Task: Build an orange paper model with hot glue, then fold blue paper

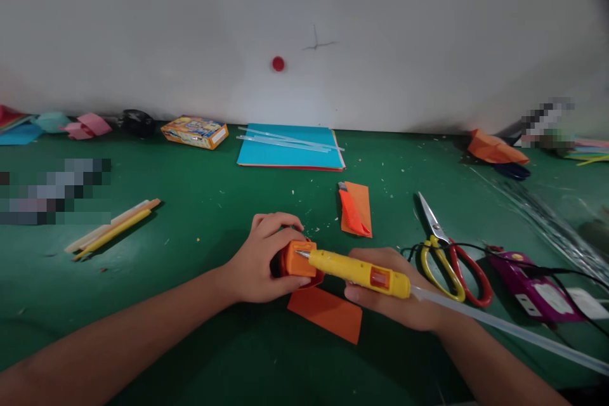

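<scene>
My left hand (pixel 266 257) is closed around a small orange paper box-like piece (pixel 301 260), steadying it on the green table. In my right hand (pixel 399 263) is a yellow hot glue gun (pixel 364 271), its metal nozzle over the near edge of the orange piece's top. I cannot tell if the nozzle touches it. A long clear glue stick (pixel 504 325) runs out of the gun's back toward the lower right. Just below my left hand, a flat orange paper strip (pixel 326 314) lies on the table.
An orange-handled cutter (pixel 353 210) lies on orange paper (pixel 362 200). To the right are scissors (pixel 442 247) and a purple extension socket (pixel 533 282) with black cords. Blue paper (pixel 290 155), a patterned box (pixel 195 132) and pencils (pixel 114 231) lie farther back and left.
</scene>
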`<action>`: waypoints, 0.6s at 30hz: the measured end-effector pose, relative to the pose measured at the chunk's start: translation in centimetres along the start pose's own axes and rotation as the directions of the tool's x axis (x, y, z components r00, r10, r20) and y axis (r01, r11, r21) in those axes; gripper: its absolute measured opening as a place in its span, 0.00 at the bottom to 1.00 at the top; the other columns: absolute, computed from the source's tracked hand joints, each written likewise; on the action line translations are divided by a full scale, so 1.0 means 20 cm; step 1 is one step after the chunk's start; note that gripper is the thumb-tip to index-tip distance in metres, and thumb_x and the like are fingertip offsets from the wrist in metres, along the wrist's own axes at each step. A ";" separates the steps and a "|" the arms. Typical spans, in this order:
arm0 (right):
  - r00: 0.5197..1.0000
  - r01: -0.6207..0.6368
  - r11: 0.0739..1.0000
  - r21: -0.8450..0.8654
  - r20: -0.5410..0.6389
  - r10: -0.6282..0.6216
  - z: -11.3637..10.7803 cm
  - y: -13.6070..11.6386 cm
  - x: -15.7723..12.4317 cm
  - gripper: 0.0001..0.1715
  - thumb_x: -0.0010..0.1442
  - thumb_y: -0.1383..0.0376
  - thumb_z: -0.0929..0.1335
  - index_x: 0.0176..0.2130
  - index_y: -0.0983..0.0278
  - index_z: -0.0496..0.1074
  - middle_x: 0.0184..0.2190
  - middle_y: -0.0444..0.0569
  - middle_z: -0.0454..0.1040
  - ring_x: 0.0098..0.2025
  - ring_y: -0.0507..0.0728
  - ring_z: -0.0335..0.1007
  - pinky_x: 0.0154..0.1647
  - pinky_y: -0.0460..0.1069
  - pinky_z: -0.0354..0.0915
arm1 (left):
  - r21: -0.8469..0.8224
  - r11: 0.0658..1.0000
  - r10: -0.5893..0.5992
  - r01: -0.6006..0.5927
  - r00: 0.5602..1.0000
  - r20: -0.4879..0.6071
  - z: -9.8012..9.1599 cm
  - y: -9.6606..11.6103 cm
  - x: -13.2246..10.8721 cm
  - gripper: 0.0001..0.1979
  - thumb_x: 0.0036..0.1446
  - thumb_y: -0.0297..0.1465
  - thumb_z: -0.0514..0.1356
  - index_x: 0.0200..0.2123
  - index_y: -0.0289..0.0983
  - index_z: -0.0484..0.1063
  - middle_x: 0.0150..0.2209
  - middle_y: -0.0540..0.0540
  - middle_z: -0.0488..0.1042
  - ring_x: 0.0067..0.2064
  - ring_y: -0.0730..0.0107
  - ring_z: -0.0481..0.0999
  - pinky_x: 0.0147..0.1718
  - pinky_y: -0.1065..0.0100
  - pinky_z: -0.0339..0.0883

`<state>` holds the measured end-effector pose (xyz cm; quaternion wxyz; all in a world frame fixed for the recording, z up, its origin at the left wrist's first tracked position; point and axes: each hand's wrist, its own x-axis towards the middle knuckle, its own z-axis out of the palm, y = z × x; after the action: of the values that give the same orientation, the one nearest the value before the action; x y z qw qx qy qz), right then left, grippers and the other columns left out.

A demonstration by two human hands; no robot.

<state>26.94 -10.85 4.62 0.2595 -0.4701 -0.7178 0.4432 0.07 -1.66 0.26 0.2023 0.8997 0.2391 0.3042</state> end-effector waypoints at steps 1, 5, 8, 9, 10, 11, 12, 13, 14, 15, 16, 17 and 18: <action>1.000 0.001 1.000 -0.003 -0.003 -0.001 0.00 0.00 0.00 0.23 0.68 0.49 0.69 0.31 0.62 0.65 0.26 0.42 0.65 0.27 0.51 0.59 0.28 0.48 0.52 | -0.002 1.000 0.004 -0.004 1.000 -0.004 0.00 0.00 0.00 0.23 0.56 0.47 0.66 0.50 0.41 0.73 0.53 0.40 0.72 0.55 0.50 0.72 0.55 0.51 0.58; 1.000 0.011 1.000 -0.006 -0.005 -0.011 -0.01 0.01 0.00 0.23 0.67 0.49 0.69 0.30 0.62 0.65 0.26 0.41 0.65 0.27 0.51 0.58 0.28 0.48 0.52 | -0.012 1.000 0.021 -0.021 1.000 -0.009 0.00 0.00 0.00 0.23 0.57 0.47 0.66 0.51 0.42 0.73 0.52 0.40 0.72 0.55 0.50 0.72 0.54 0.51 0.58; 1.000 0.012 1.000 -0.004 0.003 -0.012 -0.01 0.02 0.00 0.22 0.68 0.49 0.69 0.31 0.62 0.65 0.26 0.40 0.64 0.26 0.51 0.58 0.28 0.48 0.52 | -0.013 1.000 0.025 -0.025 1.000 -0.005 0.00 0.00 0.00 0.23 0.57 0.47 0.66 0.51 0.41 0.73 0.52 0.40 0.72 0.55 0.50 0.72 0.54 0.51 0.58; 1.000 0.013 1.000 -0.006 0.006 -0.013 -0.01 0.02 0.00 0.22 0.68 0.50 0.69 0.31 0.62 0.66 0.26 0.40 0.65 0.26 0.51 0.58 0.28 0.48 0.52 | -0.012 1.000 0.027 -0.027 1.000 -0.007 0.00 0.00 0.00 0.23 0.57 0.47 0.66 0.51 0.41 0.73 0.52 0.40 0.72 0.55 0.50 0.72 0.54 0.51 0.58; 1.000 0.014 1.000 -0.007 0.008 -0.014 -0.01 0.02 0.00 0.22 0.68 0.50 0.69 0.31 0.62 0.66 0.26 0.40 0.65 0.26 0.51 0.58 0.28 0.48 0.52 | -0.012 0.999 0.030 -0.030 1.000 -0.010 0.00 0.00 0.00 0.23 0.57 0.47 0.66 0.51 0.41 0.73 0.52 0.40 0.72 0.55 0.50 0.72 0.54 0.51 0.58; 1.000 0.014 1.000 -0.011 0.009 -0.014 -0.01 0.02 0.00 0.22 0.68 0.50 0.69 0.31 0.62 0.66 0.26 0.41 0.65 0.26 0.51 0.59 0.28 0.48 0.52 | -0.011 0.999 0.031 -0.031 0.999 -0.013 0.00 0.00 0.00 0.23 0.57 0.47 0.66 0.51 0.41 0.73 0.52 0.40 0.72 0.55 0.50 0.72 0.54 0.51 0.58; 1.000 0.013 1.000 -0.015 0.009 -0.013 -0.01 0.02 0.00 0.22 0.68 0.50 0.69 0.31 0.62 0.66 0.26 0.41 0.66 0.27 0.51 0.59 0.28 0.48 0.52 | -0.010 0.999 0.030 -0.030 0.999 -0.014 0.00 0.00 0.00 0.23 0.57 0.47 0.66 0.51 0.41 0.73 0.52 0.40 0.72 0.55 0.50 0.72 0.54 0.51 0.58; 1.000 0.013 1.000 -0.017 0.006 -0.012 -0.01 0.01 0.00 0.22 0.68 0.50 0.69 0.31 0.62 0.66 0.26 0.41 0.66 0.27 0.51 0.59 0.28 0.49 0.52 | -0.009 1.000 0.030 -0.030 0.999 -0.014 0.00 0.00 0.00 0.23 0.58 0.47 0.65 0.51 0.41 0.72 0.52 0.40 0.72 0.55 0.50 0.72 0.54 0.51 0.58; 1.000 0.012 1.000 -0.020 0.003 -0.012 -0.01 0.01 0.00 0.22 0.68 0.50 0.69 0.31 0.62 0.67 0.26 0.41 0.66 0.27 0.51 0.60 0.28 0.49 0.52 | -0.009 1.000 0.030 -0.030 0.999 -0.013 0.00 0.00 0.00 0.23 0.58 0.47 0.65 0.51 0.41 0.72 0.53 0.40 0.71 0.55 0.50 0.72 0.54 0.51 0.58; 1.000 0.013 1.000 -0.022 -0.002 -0.013 -0.01 0.02 0.00 0.22 0.67 0.49 0.69 0.31 0.62 0.67 0.26 0.41 0.66 0.27 0.51 0.60 0.28 0.49 0.52 | -0.010 1.000 0.029 -0.030 1.000 -0.009 0.00 0.00 0.00 0.23 0.58 0.47 0.65 0.51 0.41 0.73 0.53 0.40 0.71 0.55 0.50 0.72 0.54 0.51 0.58; 1.000 0.017 1.000 -0.023 -0.009 -0.018 -0.01 0.02 0.00 0.22 0.67 0.49 0.69 0.31 0.62 0.67 0.26 0.41 0.67 0.27 0.51 0.61 0.28 0.49 0.52 | -0.008 1.000 0.028 -0.028 1.000 -0.009 0.00 0.00 0.00 0.22 0.58 0.47 0.65 0.51 0.41 0.73 0.53 0.40 0.71 0.54 0.50 0.72 0.54 0.51 0.58; 0.999 0.029 0.999 -0.020 -0.017 -0.029 0.00 0.02 0.00 0.22 0.67 0.50 0.69 0.31 0.62 0.67 0.27 0.42 0.67 0.28 0.52 0.61 0.28 0.49 0.53 | -0.006 1.000 0.027 -0.027 1.000 -0.009 0.00 0.00 0.00 0.22 0.58 0.47 0.65 0.50 0.41 0.73 0.52 0.40 0.72 0.54 0.50 0.72 0.54 0.51 0.58; 0.999 0.046 0.999 -0.015 -0.024 -0.047 0.00 0.02 0.00 0.21 0.67 0.50 0.69 0.31 0.62 0.68 0.28 0.42 0.67 0.28 0.52 0.62 0.29 0.49 0.54 | -0.004 1.000 0.027 -0.027 1.000 -0.009 0.00 0.00 0.01 0.22 0.57 0.47 0.65 0.50 0.41 0.73 0.52 0.40 0.72 0.54 0.50 0.72 0.54 0.51 0.58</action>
<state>27.15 -10.70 4.28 0.2749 -0.4605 -0.7287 0.4260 0.14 -1.63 0.36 0.1988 0.9011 0.2274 0.3112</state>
